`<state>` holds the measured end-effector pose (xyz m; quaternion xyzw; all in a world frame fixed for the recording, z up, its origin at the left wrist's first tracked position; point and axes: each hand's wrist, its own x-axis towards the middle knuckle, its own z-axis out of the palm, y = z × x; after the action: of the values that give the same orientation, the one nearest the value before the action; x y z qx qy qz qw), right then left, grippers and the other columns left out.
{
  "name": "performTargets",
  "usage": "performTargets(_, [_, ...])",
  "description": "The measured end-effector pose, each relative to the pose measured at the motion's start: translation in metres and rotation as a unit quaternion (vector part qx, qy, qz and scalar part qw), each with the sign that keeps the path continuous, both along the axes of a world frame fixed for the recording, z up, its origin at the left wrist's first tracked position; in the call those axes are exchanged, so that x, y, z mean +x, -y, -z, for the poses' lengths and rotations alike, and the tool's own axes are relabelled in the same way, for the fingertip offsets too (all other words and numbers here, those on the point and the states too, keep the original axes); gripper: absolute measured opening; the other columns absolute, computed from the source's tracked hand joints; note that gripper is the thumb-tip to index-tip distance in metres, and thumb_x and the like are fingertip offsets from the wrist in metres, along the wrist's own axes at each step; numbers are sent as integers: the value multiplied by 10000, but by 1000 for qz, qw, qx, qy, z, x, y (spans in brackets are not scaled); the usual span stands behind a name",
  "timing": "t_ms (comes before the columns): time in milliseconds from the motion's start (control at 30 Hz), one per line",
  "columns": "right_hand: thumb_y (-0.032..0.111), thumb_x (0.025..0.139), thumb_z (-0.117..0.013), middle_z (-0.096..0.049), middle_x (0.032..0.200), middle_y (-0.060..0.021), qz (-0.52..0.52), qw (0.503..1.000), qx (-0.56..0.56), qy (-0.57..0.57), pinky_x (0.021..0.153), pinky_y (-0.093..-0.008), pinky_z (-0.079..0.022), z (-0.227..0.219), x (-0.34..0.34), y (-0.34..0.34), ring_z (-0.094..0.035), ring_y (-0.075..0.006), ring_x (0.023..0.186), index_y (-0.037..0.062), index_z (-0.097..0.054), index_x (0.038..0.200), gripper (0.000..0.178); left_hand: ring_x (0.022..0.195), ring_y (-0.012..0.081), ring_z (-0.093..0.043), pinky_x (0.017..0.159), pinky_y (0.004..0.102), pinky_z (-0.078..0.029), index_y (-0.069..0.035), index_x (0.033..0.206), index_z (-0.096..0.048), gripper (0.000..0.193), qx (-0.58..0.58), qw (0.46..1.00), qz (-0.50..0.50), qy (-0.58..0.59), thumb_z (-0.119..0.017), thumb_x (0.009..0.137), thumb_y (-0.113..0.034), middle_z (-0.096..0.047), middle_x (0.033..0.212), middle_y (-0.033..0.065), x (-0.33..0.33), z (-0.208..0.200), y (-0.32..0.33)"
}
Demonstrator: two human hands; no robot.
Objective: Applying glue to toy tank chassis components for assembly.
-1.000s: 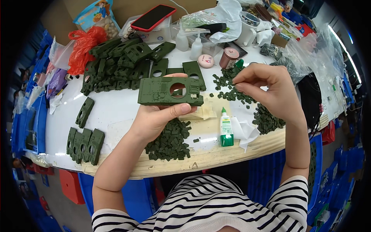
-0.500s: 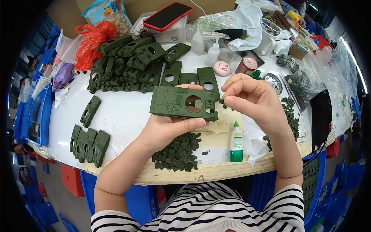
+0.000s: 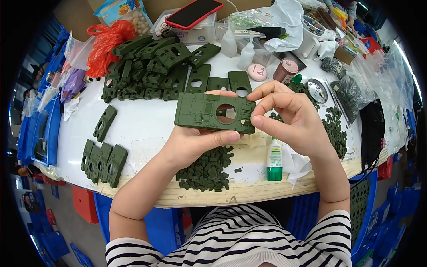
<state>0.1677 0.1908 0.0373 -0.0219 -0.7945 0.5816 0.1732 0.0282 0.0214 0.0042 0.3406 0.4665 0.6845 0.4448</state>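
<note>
Green hull (image 3: pixel 195 111) above the table (image 3: pixel 71 133), gripped by the left hand (image 3: pixel 191 144), right hand (image 3: pixel 289 115) at its end, cannot tell whether its grip holds anything, bottle (image 3: pixel 274 162) with small green print, stacked hulls (image 3: pixel 149 66), lettered blue bag (image 3: pixel 114 10)

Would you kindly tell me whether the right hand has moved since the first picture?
Yes: against the glue bottle, the right hand has moved left, up to the tank hull.
</note>
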Motion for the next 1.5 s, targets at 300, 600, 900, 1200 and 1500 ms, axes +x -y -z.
performTargets(300, [140,769,-711,-599,1010,-58,6,999,31,-5,929,-315,-371,2,0,1,-542,-157,977,45,-686,810,107,1025,131,-572,902,302,-480,-38,1265,-482,604,0,1000,1,-2,-771,735,-20,-597,1120,52,1,1,-1])
performTargets(600, [141,767,-711,-590,1003,-62,12,998,57,-10,907,-309,-395,2,-1,2,-545,-164,971,42,-679,801,110,1111,232,-562,911,400,-545,-20,1328,-386,655,-8,999,27,-39,-711,761,27,-520,1196,122,-3,1,1])
performTargets(900, [138,767,-711,-590,1002,-62,10,998,53,-10,906,-308,-397,1,-1,3,-542,-157,973,39,-678,797,109,1097,217,-572,910,352,-534,-23,1327,-394,658,-9,999,26,-44,-719,756,18,-534,1187,111,-2,-1,1])
performTargets(1200, [128,764,-705,-597,994,-60,19,998,61,-8,922,-318,-390,1,-1,4,-550,-167,969,42,-676,794,96,1039,135,-575,906,309,-496,-37,1264,-482,608,-2,1000,4,-15,-780,734,-25,-594,1132,61,1,-2,1])
performTargets(1500, [101,745,-707,-605,968,-62,37,991,121,-46,901,-320,-407,2,-2,6,-566,-184,947,50,-650,785,86,1092,196,-573,893,321,-522,-34,1319,-411,655,-4,999,18,-30,-730,750,20,-555,1180,102,-1,-2,2])
